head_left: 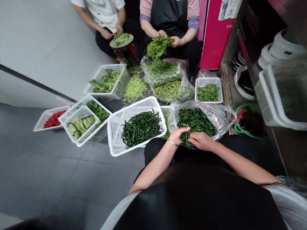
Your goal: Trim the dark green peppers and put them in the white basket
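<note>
My left hand, with a gold bangle at its wrist, is closed around a few green chili peppers at the near edge of a clear plastic bag. Close beside it, my right hand is closed in a pinch at the same peppers; its fingertips are partly hidden. Behind both hands, the open plastic bag holds a heap of long green chili peppers. To the left stands a white perforated basket, tilted, with more green chili peppers inside.
Across from me, two people handle greens, one by a small round stool. White baskets of leafy greens, tied bundles and red peppers stand left. A shelf with stacked baskets and a green basin lie right.
</note>
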Tool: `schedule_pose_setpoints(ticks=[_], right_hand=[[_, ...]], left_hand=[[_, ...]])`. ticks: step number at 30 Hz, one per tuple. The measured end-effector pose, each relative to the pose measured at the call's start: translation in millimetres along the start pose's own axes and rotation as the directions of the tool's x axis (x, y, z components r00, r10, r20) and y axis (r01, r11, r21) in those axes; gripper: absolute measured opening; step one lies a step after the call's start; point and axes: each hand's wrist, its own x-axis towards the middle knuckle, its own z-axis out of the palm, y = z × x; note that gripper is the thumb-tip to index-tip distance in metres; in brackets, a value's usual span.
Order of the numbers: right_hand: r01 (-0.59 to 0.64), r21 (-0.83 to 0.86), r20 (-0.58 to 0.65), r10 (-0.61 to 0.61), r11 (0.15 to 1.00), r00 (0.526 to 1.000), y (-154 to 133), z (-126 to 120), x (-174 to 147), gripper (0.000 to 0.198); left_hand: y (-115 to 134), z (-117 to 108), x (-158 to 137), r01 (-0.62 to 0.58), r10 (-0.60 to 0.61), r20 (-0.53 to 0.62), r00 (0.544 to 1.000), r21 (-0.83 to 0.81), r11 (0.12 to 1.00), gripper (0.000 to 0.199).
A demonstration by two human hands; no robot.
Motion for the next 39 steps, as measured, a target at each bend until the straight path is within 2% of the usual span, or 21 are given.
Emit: schedule_pose_setpoints(ticks=[1,2,4,5,6,8,9,11,12,13,15,18,19,21,24,26,30,34,35,37,39], right_hand=[[-0.036,0.023,0.086,0.034,0.999,0.996,2,-5,-1,0.034],[-0.128,0.036,0.18,0.119,0.991,0.976,7,-11,0,0.034],[-0.373,-0.011,0.299,0.359,0.928,0.884,22,-24,3,0.035],[-0.471,-0.069,0.289,0.47,0.879,0.834,33,-31,6,0.036],[-0.543,-0.132,0.228,0.559,0.829,0.797,44,-36,9,0.038],[-0.631,-0.214,0.031,0.651,0.745,0.758,65,-42,18,0.042],[-0.667,-0.203,-0.058,0.671,0.717,0.739,73,-42,23,0.044],[-0.719,-0.093,-0.155,0.703,0.689,0.694,83,-42,31,0.039],[-0.719,-0.031,-0.168,0.706,0.694,0.688,84,-42,34,0.032],[-0.697,0.016,-0.179,0.688,0.717,0.704,82,-43,36,0.027],[-0.591,0.049,-0.233,0.585,0.805,0.777,72,-49,36,0.022],[-0.379,0.121,-0.289,0.398,0.918,0.871,45,-61,34,0.018],[-0.322,0.196,-0.256,0.366,0.926,0.895,37,-64,33,0.019],[-0.245,0.396,-0.162,0.33,0.885,0.93,25,-65,31,0.027],[-0.193,0.567,-0.152,0.332,0.801,0.931,22,-58,26,0.039],[-0.213,0.514,-0.145,0.329,0.831,0.933,24,-49,20,0.04],[-0.249,0.26,0.002,0.258,0.933,0.966,19,-33,8,0.035],[-0.148,0.204,-0.091,0.169,0.968,0.981,3,-23,0,0.041],[-0.149,0.203,-0.105,0.172,0.968,0.979,0,-20,-2,0.043],[-0.194,0.178,-0.085,0.211,0.965,0.974,-2,-12,-5,0.048],[-0.217,0.064,0.018,0.217,0.974,0.976,-4,-5,-8,0.049]], left_hand=[[1,2,-2,-0.078,0.077,0.008,0.997,0.055,0.995,0.035],[2,4,-4,-0.183,0.183,0.01,0.983,0.115,0.976,0.032],[8,10,-8,-0.373,0.383,-0.001,0.924,0.221,0.901,0.028],[12,13,-9,-0.425,0.441,-0.018,0.897,0.238,0.873,0.026],[15,14,-10,-0.442,0.461,-0.043,0.886,0.219,0.87,0.026],[21,15,-10,-0.394,0.402,-0.081,0.912,0.097,0.914,0.03],[23,14,-10,-0.342,0.342,-0.084,0.936,0.02,0.94,0.032],[24,10,-9,-0.22,0.215,-0.058,0.975,-0.095,0.971,0.038],[24,7,-9,-0.171,0.168,-0.039,0.985,-0.116,0.978,0.039],[24,5,-8,-0.138,0.137,-0.019,0.99,-0.117,0.984,0.039],[23,4,-6,-0.115,0.116,0.015,0.993,-0.073,0.991,0.038],[21,12,-1,-0.162,0.159,0.05,0.986,0.055,0.985,0.04],[21,17,2,-0.182,0.177,0.058,0.983,0.097,0.979,0.04],[19,26,6,-0.207,0.196,0.083,0.977,0.159,0.965,0.036],[17,31,9,-0.185,0.173,0.107,0.979,0.118,0.976,0.034],[16,26,9,-0.13,0.128,0.106,0.986,0.016,0.991,0.036],[12,8,7,-0.045,0.056,0.091,0.994,-0.115,0.992,0.04],[7,1,0,-0.037,0.041,0.03,0.999,-0.122,0.992,0.041],[6,2,-3,-0.066,0.068,0.016,0.998,-0.107,0.992,0.04],[5,5,-10,-0.197,0.197,-0.003,0.98,-0.036,0.98,0.037],[6,9,-16,-0.342,0.341,0.024,0.94,0.072,0.937,0.032]])
